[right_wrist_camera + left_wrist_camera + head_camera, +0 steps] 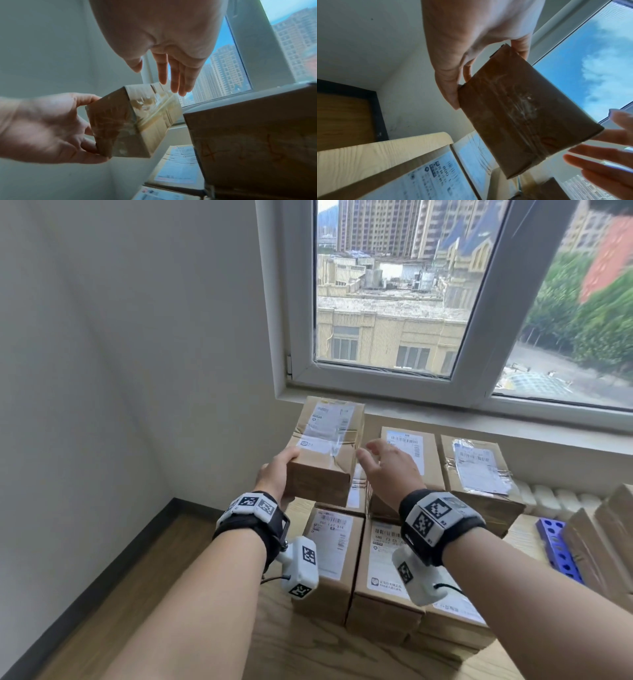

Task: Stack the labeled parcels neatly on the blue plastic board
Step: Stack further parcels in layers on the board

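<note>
My left hand (279, 470) grips the near left end of a brown labeled parcel (325, 446), thumb on top and fingers under it, and holds it in the air above the stack. From the left wrist view its taped underside (513, 115) shows, clear of the boxes below. My right hand (380, 460) hovers just right of the parcel, fingers straight and spread, apart from it (175, 75). Below lie several labeled parcels: a top pair (411, 453) (479, 470) and lower ones (329, 546) (387, 563). The blue plastic board (558, 549) peeks out at the right.
The stack stands under a window sill (479, 419), with a white wall (137, 371) close on the left. A light wooden tabletop (308, 652) is in front. More brown boxes (609, 535) lean at the far right. A white radiator (555, 496) sits behind.
</note>
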The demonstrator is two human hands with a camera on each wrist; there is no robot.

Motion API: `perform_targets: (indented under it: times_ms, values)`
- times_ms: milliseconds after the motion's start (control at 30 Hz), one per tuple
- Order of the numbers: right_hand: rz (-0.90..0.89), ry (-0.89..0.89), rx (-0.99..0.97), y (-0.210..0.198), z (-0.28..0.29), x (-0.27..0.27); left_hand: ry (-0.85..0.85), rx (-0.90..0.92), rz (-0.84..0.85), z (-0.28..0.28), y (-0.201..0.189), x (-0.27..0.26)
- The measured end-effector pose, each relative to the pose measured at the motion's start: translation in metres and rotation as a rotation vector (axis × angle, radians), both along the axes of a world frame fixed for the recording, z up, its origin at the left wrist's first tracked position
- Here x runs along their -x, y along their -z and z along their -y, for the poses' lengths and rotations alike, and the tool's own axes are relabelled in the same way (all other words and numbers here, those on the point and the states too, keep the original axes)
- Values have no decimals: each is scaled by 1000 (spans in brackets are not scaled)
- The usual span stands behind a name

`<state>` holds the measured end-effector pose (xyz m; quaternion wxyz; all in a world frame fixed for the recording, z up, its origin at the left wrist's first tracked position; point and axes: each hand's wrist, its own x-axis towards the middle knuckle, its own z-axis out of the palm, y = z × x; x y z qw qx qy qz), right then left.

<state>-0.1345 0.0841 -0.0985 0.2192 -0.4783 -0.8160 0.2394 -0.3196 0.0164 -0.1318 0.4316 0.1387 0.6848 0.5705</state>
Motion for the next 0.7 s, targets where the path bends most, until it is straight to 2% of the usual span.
perform_targets:
  times_ms: [100,267,400,567,700]
  values:
    - [-220,43,148,-8,11,1,61,-117,44,15,-22,-12]
    - [-543,85,350,-16,27,-11,171,-207,69,32,-42,-33]
    - [-673,113,339,-19,38,-33,289,-242,107,40,-47,-51]
    - [-752,254,328,-16,51,-78,653,-173,64,45,-48,-78]
    - [-789,324,322,-9,67,-119,742,-207,74,40,-54,-112]
